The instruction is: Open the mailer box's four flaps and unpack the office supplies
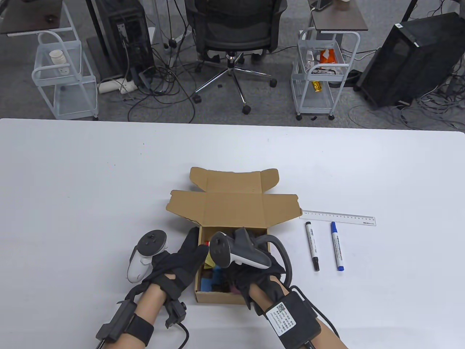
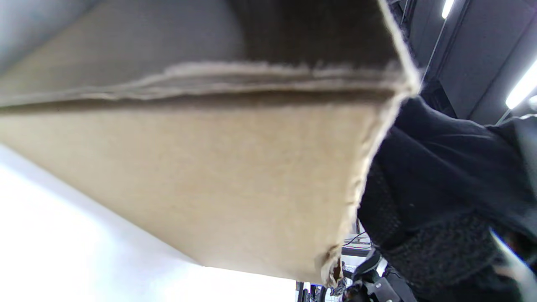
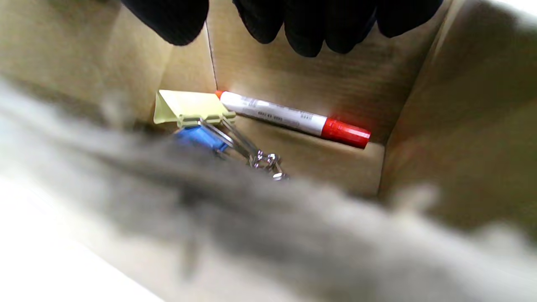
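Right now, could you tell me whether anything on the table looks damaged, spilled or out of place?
Nothing stands out. The mailer box is open, the ruler, black marker and blue marker lie neatly beside it, and a red marker and binder clips remain inside.

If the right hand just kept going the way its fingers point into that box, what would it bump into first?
Probably the red-capped marker lying along the far inner wall of the mailer box. The right hand has its fingers hanging just above it, empty. The yellow binder clip sits off to one side; depth is hard to judge.
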